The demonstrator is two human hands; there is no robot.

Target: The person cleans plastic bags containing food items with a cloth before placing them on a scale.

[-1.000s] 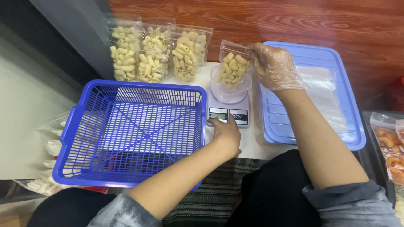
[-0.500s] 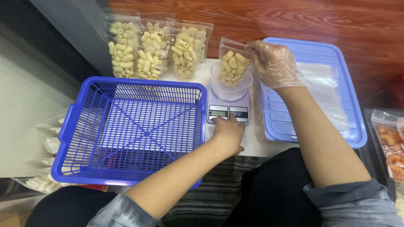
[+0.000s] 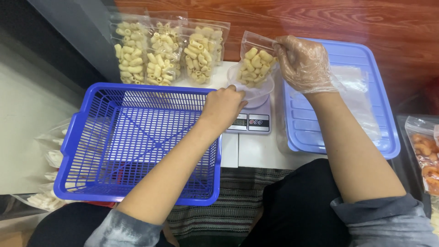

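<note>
The right hand (image 3: 304, 64), inside a thin clear plastic glove, pinches the top edge of a small clear plastic bag of pale tube-shaped pasta (image 3: 257, 63), fingers closed on the bag's open mouth. The bag stands upright in a shallow translucent bowl (image 3: 256, 93) that sits on a small white digital kitchen scale (image 3: 250, 121). The bare left hand (image 3: 223, 106) is loosely curled, its fingertips touching the bowl's near rim just above the scale's display; it grips nothing that can be made out.

The scale rests on a white surface (image 3: 256, 148). To its left lies a blue plastic lattice basket (image 3: 137, 142), under the left forearm. To its right lies a flat blue plastic lid (image 3: 338, 132) with clear empty bags (image 3: 356, 91) on it. Behind the basket, three filled clear pasta bags (image 3: 167, 52) lean in a row against the wooden wall. A bag of orange snacks (image 3: 425, 151) shows at the right edge.
</note>
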